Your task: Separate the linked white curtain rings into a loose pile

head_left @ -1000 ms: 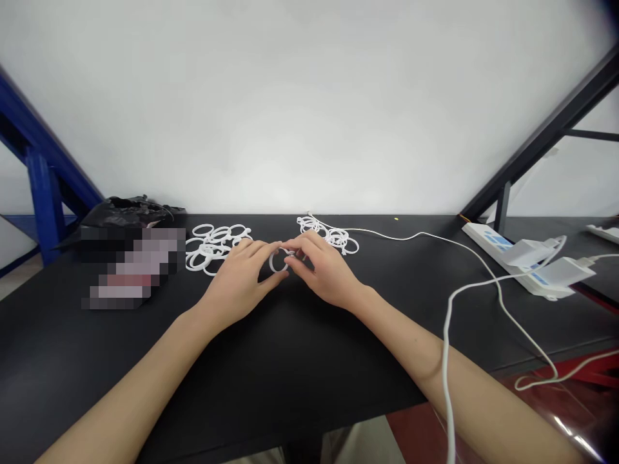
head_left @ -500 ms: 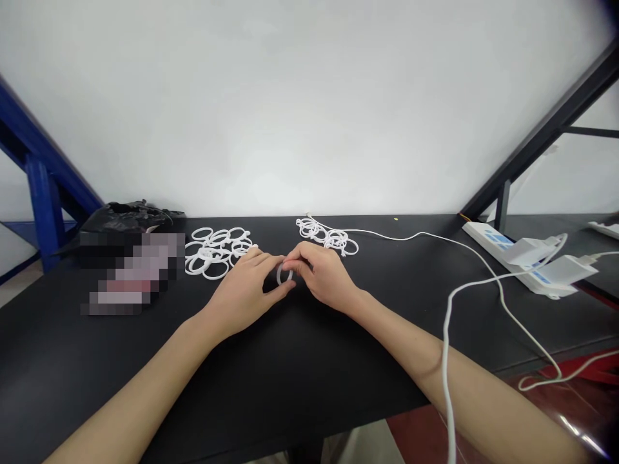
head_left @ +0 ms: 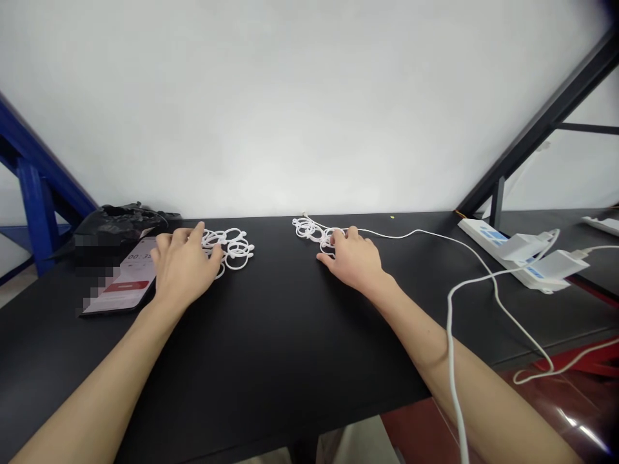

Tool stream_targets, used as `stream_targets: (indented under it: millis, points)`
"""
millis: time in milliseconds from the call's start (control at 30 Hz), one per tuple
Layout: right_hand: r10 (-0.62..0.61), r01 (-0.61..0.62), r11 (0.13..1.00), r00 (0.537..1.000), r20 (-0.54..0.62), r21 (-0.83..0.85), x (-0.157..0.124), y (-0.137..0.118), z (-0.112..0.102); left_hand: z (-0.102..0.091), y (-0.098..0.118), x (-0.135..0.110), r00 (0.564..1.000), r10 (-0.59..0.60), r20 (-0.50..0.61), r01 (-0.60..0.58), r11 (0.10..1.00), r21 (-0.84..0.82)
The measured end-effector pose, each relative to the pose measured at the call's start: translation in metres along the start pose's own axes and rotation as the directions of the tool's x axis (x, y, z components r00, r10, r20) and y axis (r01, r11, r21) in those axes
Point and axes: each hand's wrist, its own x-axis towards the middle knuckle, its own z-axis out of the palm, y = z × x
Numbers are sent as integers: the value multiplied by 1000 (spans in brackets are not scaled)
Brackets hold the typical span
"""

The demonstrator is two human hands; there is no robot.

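Note:
My left hand lies flat with its fingers apart, at the edge of a heap of interlinked white plastic rings and touching it. My right hand rests on the black tabletop, its fingertips against a second, more tightly tangled heap of white rings. Neither hand visibly holds anything. The single ring seen earlier between my hands does not show, and it may lie among the heaps or under a hand.
A phone showing a timer lies beside my left hand, with a black plastic bag behind it. A white cable runs from the right heap to a white power strip at the right. Dark metal frame bars rise at both sides.
My hands have parted, the left moving to the left heap and the right to the right heap. The single ring held between them no longer shows.

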Motion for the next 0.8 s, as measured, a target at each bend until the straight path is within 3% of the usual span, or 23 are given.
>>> stream_targets:
  millis: [133,233,300,400,467,533,600,800]
  points:
    - [-13,13,1000,998,65,1,-6,-1,-3,-1,5,-4,1000,10,5,-10,1000,-12]
    - [-74,74,995,997,-2,73,-7,-3,-3,0,19,-11,994,90,-64,-93,995,-47]
    - [-180,192,965,980,-81,181,-7,-5,-3,1,31,-18,974,202,-98,-211,973,-92]
    - [-418,453,839,891,-178,300,-11,-11,-2,7,48,-30,895,442,-61,-446,878,-176]
    - [-545,586,749,810,-214,309,-14,-16,-1,11,53,-35,844,537,-13,-527,823,-214]
    - [-609,655,690,756,-240,308,-17,-21,-1,15,53,-38,826,563,24,-543,806,-234]
    - [-629,683,660,730,-267,311,-19,-25,-1,16,50,-37,829,557,51,-529,809,-255]
    - [-627,695,626,718,-302,353,-21,-26,-1,12,46,-33,839,543,18,-521,813,-260]
